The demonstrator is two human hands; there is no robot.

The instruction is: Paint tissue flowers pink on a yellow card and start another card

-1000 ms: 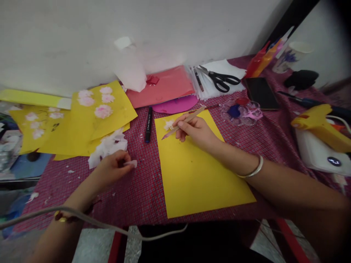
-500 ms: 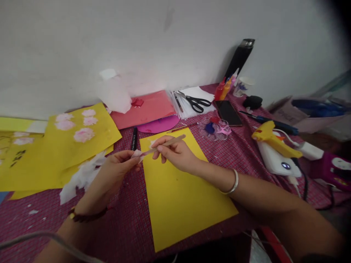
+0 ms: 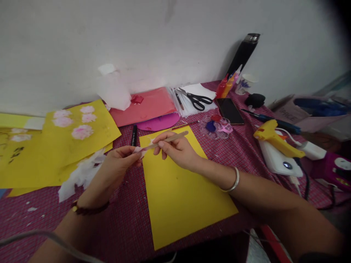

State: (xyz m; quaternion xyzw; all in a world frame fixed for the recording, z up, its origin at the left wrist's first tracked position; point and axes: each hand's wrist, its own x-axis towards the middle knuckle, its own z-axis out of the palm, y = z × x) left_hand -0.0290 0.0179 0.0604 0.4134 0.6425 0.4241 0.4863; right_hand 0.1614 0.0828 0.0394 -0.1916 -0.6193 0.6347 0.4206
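My left hand (image 3: 119, 159) pinches a small piece of white and pink tissue paper (image 3: 139, 149) between thumb and fingers. In my right hand (image 3: 178, 149) is a flat wooden craft stick (image 3: 175, 136), gripped like a pen, its tip against the tissue piece. Both hands are over the top left part of a yellow sheet of paper (image 3: 183, 201). A scrap of white (image 3: 151, 140) on that sheet is partly hidden behind my right fingers. Just beyond my left hand lies a black marker (image 3: 134, 135).
Yellow sheets with pink paper blossoms (image 3: 82, 132) and torn white tissue (image 3: 82, 175) lie left. Behind are a red folder (image 3: 148, 106), scissors (image 3: 197, 99) and a phone (image 3: 229, 110). A paint palette (image 3: 215, 126), yellow glue gun (image 3: 276, 138) and white power bank (image 3: 279, 160) are on the right.
The hands keep nearly the same pose, with the stick still touching the tissue piece. The view has shifted slightly.
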